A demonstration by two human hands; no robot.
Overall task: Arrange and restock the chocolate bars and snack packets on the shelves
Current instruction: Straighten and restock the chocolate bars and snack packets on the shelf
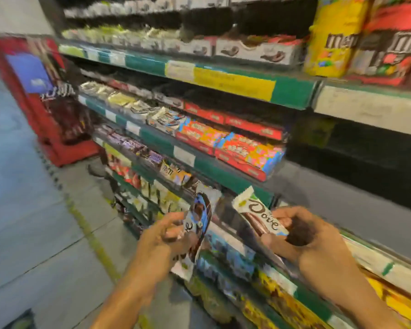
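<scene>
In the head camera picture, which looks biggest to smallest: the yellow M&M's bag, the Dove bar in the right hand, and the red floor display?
1. Red floor display
2. Yellow M&M's bag, cut off by the frame
3. Dove bar; it is nearest the camera, so truly smaller.

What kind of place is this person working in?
Most likely a shop's sweets aisle: tiered shelves with price-label strips, rows of chocolate bars, and big M&M's bags.

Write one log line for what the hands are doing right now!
left hand: holds blue Dove bar | right hand: holds white Dove bar | place: in front of shelves
</scene>
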